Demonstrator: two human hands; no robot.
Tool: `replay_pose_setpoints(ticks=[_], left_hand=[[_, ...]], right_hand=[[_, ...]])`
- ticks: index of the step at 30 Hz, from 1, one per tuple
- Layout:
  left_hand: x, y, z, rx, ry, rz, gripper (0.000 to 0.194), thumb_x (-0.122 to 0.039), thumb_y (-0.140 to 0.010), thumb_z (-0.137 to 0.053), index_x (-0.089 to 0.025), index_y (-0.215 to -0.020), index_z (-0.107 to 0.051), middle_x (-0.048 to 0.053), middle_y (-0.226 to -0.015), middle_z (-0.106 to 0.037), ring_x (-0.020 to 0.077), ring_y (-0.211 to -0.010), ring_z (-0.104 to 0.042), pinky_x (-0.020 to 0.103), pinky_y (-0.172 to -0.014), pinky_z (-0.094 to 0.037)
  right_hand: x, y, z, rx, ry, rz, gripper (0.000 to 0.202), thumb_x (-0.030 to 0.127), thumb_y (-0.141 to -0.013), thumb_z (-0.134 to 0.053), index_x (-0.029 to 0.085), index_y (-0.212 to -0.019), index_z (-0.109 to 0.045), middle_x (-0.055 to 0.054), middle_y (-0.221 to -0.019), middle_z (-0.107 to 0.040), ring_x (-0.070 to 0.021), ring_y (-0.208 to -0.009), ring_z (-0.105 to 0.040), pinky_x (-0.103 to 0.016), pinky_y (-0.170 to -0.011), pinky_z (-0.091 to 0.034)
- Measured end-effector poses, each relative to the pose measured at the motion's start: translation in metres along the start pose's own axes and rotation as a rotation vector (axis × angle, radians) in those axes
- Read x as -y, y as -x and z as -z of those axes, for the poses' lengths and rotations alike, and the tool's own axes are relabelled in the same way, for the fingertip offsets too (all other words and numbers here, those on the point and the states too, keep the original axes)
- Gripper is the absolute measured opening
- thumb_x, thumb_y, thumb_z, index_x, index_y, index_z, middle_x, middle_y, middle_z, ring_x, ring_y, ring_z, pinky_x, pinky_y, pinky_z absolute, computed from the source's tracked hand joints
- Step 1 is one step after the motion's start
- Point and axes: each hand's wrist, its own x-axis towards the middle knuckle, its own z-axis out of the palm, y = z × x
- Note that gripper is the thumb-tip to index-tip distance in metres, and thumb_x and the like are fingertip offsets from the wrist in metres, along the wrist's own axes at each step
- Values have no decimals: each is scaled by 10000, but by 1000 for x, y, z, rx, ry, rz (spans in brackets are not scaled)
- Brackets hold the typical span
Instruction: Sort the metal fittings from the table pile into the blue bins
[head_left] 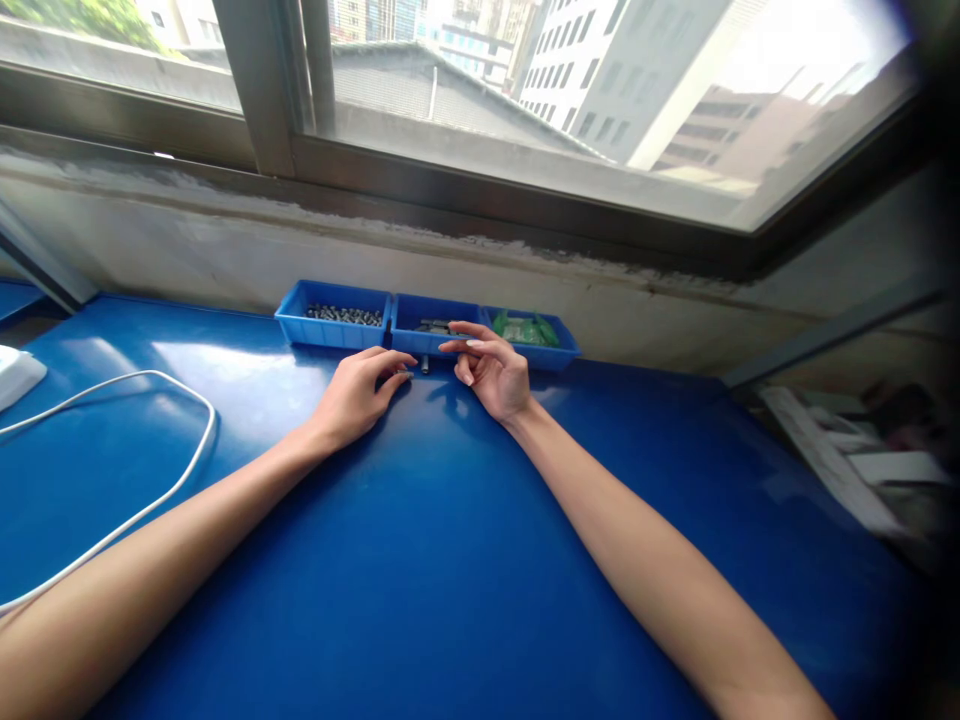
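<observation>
My left hand (365, 393) rests low over the blue table, its thumb and fingertips closed around a small metal part (406, 373), mostly hidden by the fingers. Just right of those fingertips, a short metal cylinder (425, 364) stands upright on the table. My right hand (495, 375) is raised in front of the middle blue bin (427, 340), its fingers spread and nothing visible in them. Inside that bin lie grey metal pieces (435, 326), partly covered by the right fingers.
Against the wall, the left bin (337, 332) holds many small metal pieces, and the right bin (551, 356) holds green-and-clear plastic packets (525, 328). A white cable (202, 440) loops across the table (420, 570) at left, near a white object (19, 375). Blurred items lie at far right.
</observation>
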Motion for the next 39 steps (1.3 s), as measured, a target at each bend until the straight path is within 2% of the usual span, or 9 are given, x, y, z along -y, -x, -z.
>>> replay_pose_setpoints(ticks=[2, 6, 11, 15, 18, 26, 34, 36, 39], left_hand=[[-1, 0, 0, -11, 145, 47, 208, -317, -920, -662, -187, -1052, -757, 63, -964, -755, 192, -840, -710, 309, -806, -555], [-1, -2, 2, -31, 419, 245, 315, -450, -862, -733, -156, -974, -751, 71, -861, -774, 200, -772, -737, 285, -723, -576], [-1, -5, 7, -92, 466, 341, 454, -573, -841, -716, -125, -904, -752, 68, -725, -749, 179, -640, -694, 270, -630, -558], [-2, -6, 9, -103, 476, 350, 478, -596, -827, -719, -125, -893, -758, 74, -732, -753, 177, -642, -688, 271, -632, -551], [-2, -5, 9, -112, 500, 346, 445, -562, -772, -788, -140, -909, -757, 81, -814, -772, 197, -732, -716, 274, -687, -559], [2, -2, 8, -91, 626, 338, 406, -460, -681, -885, -154, -901, -737, 84, -935, -781, 240, -889, -746, 333, -855, -587], [1, -1, 9, -31, 638, 282, 376, -441, -709, -869, -143, -875, -710, 97, -977, -776, 257, -929, -750, 377, -917, -594], [-1, -1, 8, -16, 621, 261, 367, -454, -749, -835, -145, -896, -702, 100, -1002, -772, 253, -943, -748, 377, -930, -591], [-4, -1, 6, -4, 509, 187, 336, -459, -849, -736, -158, -989, -682, 109, -1088, -753, 244, -985, -735, 379, -939, -586]], right_hand=[[-1, 0, 0, 24, 14, 1, 323, 250, -745, -600, 150, -1020, -737, -81, -851, -784, -98, -473, -495, -246, -462, -340], [-2, 1, -1, 76, 95, -14, 290, 254, -755, -633, 143, -998, -745, -70, -808, -772, -98, -477, -507, -244, -466, -355], [-4, 2, -2, 91, 146, -15, 289, 261, -756, -651, 146, -1005, -742, -60, -792, -769, -96, -468, -510, -245, -470, -367], [-4, 1, 0, 98, 155, -15, 282, 258, -765, -645, 144, -1005, -740, -57, -788, -765, -95, -470, -520, -243, -476, -374], [-5, 2, 1, 122, 183, -15, 296, 263, -773, -641, 148, -1031, -731, -54, -809, -767, -94, -479, -520, -244, -485, -391], [-2, 8, -8, 309, 345, 5, 490, 225, -759, -670, 184, -1247, -663, -47, -976, -774, -102, -569, -582, -254, -564, -474], [0, 9, -12, 371, 352, -24, 399, 246, -771, -662, 153, -1157, -704, -75, -1027, -772, -106, -625, -584, -254, -589, -475], [-1, 8, -11, 349, 361, -9, 378, 254, -776, -653, 153, -1135, -716, -73, -1005, -775, -104, -603, -578, -258, -584, -464], [-3, 7, -7, 214, 332, 55, 326, 288, -795, -613, 162, -1073, -727, -62, -903, -770, -112, -564, -555, -262, -554, -441]])
